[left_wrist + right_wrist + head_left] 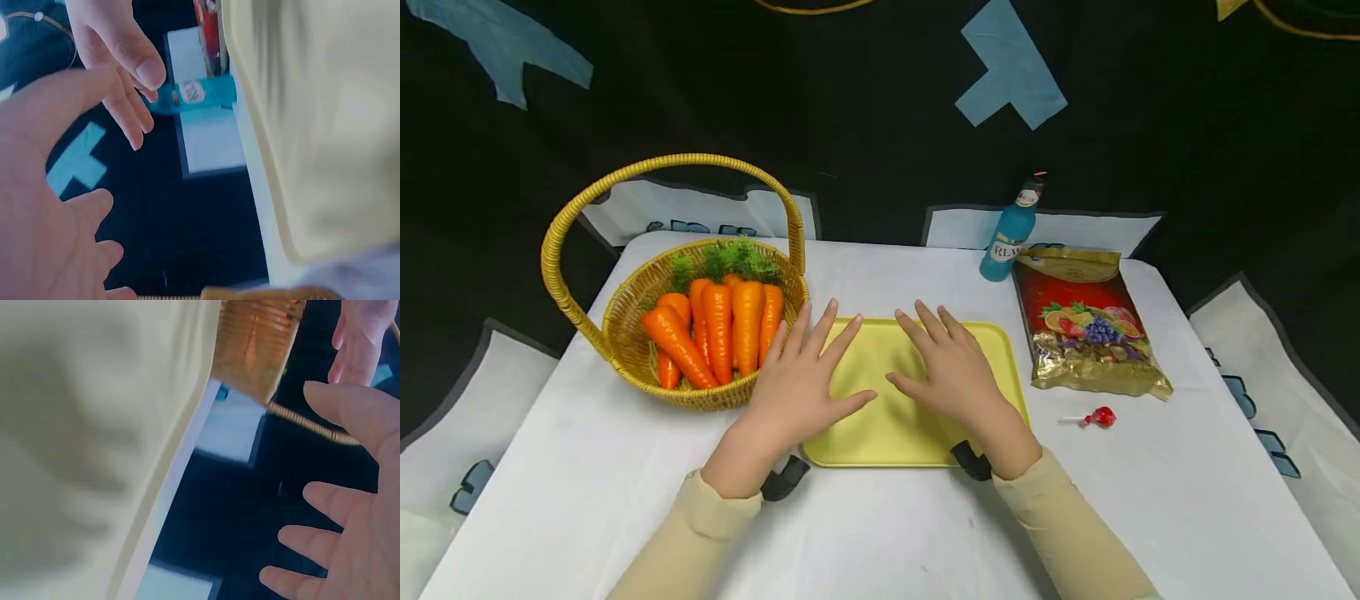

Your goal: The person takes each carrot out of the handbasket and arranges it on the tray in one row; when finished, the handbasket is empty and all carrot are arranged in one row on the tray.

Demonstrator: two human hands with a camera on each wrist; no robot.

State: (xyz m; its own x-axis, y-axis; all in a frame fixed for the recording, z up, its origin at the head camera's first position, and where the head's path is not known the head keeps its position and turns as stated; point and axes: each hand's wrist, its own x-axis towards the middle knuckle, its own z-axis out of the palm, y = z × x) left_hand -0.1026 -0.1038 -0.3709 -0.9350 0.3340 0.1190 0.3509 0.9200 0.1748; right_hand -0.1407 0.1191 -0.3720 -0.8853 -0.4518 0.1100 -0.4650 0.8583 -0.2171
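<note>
Both hands hover over a yellow tray [880, 442] at the middle of the table, palms down and fingers spread. My left hand [796, 383] is above the tray's left side, close to the wicker basket [700, 398] of carrots [718, 329]; it holds nothing. Over the tray's right part, my right hand [953, 371] is likewise without anything in its fingers. In the left wrist view the tray [331, 156] lies beside the left hand [50, 181]. The right wrist view has the right hand [356, 506] apart from the tray [156, 475].
A blue bottle [1004, 237] stands at the back right, beside a red and gold fruit-printed bag [1086, 325] lying flat. Nearer, a red lollipop [1101, 417] lies on the white table [880, 542]. The basket's tall handle [692, 160] arches up at the left.
</note>
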